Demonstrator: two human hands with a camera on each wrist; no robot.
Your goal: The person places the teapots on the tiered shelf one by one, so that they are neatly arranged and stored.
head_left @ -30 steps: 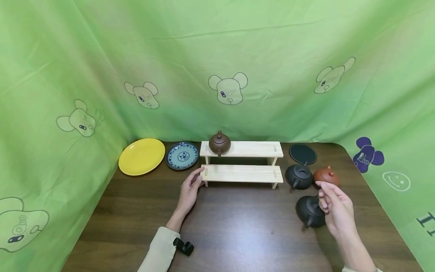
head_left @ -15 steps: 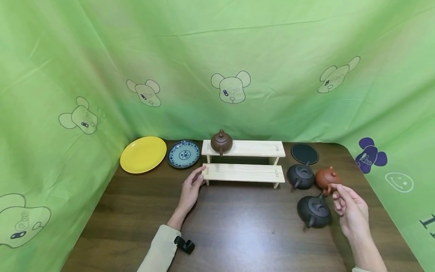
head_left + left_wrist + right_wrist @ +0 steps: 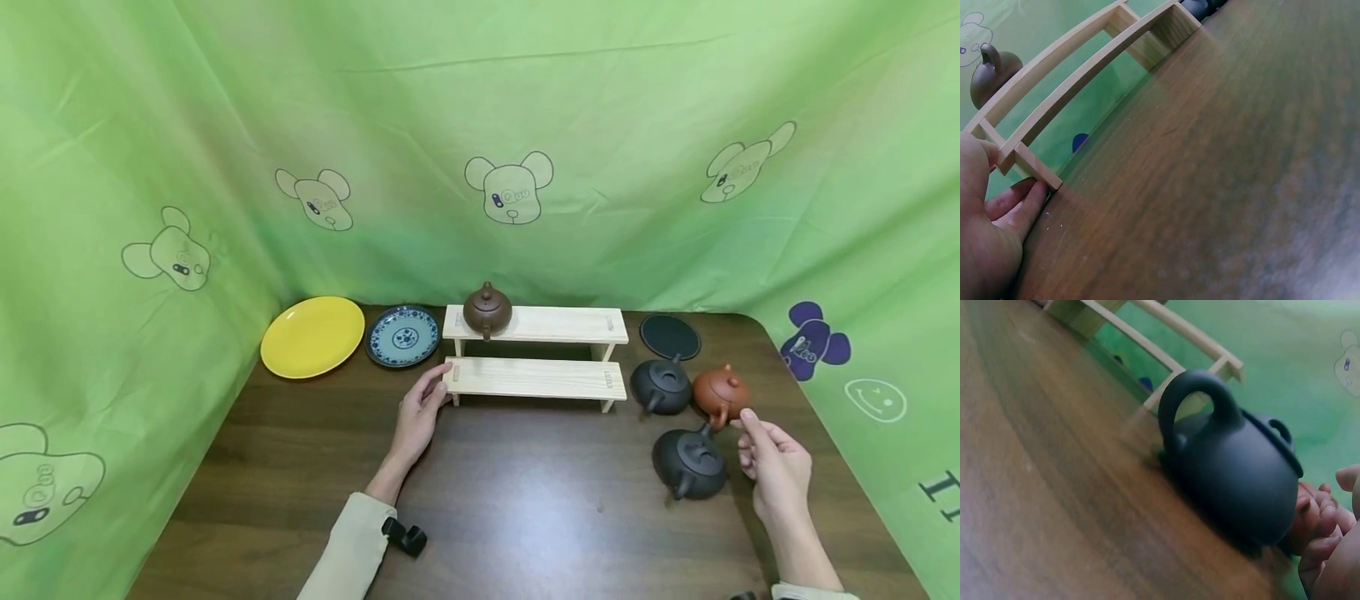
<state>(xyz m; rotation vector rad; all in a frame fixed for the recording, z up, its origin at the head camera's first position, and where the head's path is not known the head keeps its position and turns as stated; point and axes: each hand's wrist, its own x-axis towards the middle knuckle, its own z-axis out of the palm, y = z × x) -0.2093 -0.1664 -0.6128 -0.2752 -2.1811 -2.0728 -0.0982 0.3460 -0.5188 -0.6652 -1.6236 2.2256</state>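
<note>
My left hand (image 3: 417, 417) grips the left end of a two-tier wooden stand (image 3: 536, 378); in the left wrist view its fingertips meet the front leg (image 3: 1038, 167). A dark brown teapot (image 3: 487, 310) sits on the upper tier. At the right, my right hand (image 3: 776, 467) is beside a reddish-brown teapot (image 3: 722, 392), fingertips right at its handle. In the right wrist view the thumb (image 3: 1349, 478) stands apart from the bent fingers, and a black teapot (image 3: 1235, 481) partly hides the reddish one. That nearer black teapot (image 3: 688, 465) and another black teapot (image 3: 660, 386) stand to the hand's left.
A yellow plate (image 3: 312, 337) and a blue patterned plate (image 3: 403, 336) lie left of the stand. A round black mat (image 3: 670, 336) lies behind the teapots. Green cloth (image 3: 510, 108) hangs round the back and sides of the brown table (image 3: 525, 500).
My right hand has moved right, from above the nearer black teapot to beside the reddish-brown teapot's handle. The left hand stays at the stand. The teapots have not moved.
</note>
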